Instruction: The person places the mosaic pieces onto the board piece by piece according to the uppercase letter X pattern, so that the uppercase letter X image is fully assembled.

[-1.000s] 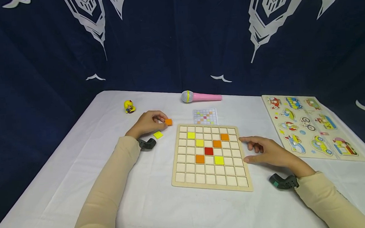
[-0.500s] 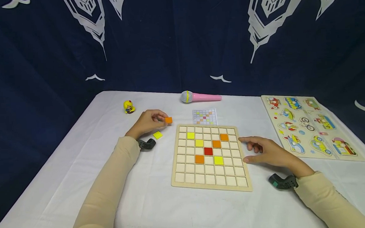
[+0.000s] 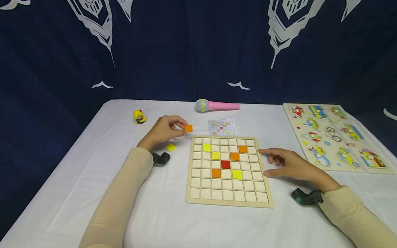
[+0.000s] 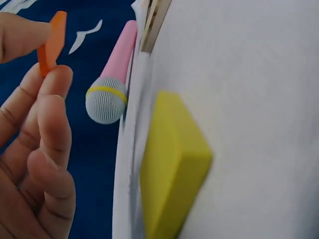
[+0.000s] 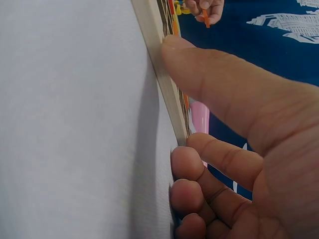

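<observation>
- Head view: our left hand (image 3: 163, 131) pinches an orange tile (image 3: 188, 128) above the table (image 3: 87, 173).
- Our right hand (image 3: 291, 166), fingers relaxed and holding nothing, seemingly touches the grid board (image 3: 228, 204) edge.

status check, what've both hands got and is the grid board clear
Left hand pinches orange tile, lifted beside grid board. Right hand holds nothing, thumb against board's edge. Loose yellow tile on cloth; nothing blocking.

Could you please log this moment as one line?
left hand: pinches flat orange square tile | right hand: rests against square wooden grid board | yellow square tile: on white tablecloth
</observation>
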The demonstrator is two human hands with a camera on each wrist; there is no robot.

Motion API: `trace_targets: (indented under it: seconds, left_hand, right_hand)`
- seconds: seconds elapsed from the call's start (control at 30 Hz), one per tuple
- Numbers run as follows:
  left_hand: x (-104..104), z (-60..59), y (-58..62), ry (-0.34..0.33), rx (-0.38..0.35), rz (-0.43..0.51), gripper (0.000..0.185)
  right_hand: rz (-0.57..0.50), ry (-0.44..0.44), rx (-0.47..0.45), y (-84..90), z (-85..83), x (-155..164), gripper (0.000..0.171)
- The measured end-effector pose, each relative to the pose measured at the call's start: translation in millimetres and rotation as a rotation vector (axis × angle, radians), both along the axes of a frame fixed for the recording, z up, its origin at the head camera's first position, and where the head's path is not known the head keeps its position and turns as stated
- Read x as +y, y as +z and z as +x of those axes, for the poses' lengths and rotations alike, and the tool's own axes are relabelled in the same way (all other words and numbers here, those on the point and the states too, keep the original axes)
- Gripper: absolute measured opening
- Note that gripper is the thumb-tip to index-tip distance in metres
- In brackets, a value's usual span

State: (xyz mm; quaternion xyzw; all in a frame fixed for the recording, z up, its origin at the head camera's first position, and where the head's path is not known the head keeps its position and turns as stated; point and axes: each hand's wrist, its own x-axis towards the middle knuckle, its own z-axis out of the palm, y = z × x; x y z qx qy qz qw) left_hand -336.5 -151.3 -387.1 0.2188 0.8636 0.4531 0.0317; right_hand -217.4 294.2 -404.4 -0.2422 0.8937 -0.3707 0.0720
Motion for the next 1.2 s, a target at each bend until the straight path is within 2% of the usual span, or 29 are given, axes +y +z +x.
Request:
trace_targets:
  seconds: [0.3,0.57,0.8,1.07,1.2]
  left_hand:
    - [12.3,17.2,10.4,-0.093,0.024,-0.066,0.027]
    - [19.8,42.0,12.1,-0.184,0.050,-0.122,0.027]
    - [23.5,60.2,8.8,-0.264,-0.003,-0.149,0.023]
    - [29.0,72.9,2.6,-0.370,-0.055,-0.158,0.022]
    - [34.3,77.7,0.0,-0.422,-0.072,-0.194,0.021]
  right_hand:
    - [0.004,0.006,0.014,-0.1,-1.0,-1.4,0.069]
    - [-0.002,0.012,0.017,-0.3,-1.0,-1.3,0.069]
    - [0.007,0.002,0.010,0.1,-0.1,-0.1,0.068]
    - [0.006,0.009,0.015,-0.6,-0.8,-0.1,0.068]
    - [0.002,0.008,0.009,-0.6,-1.4,-0.1,0.068]
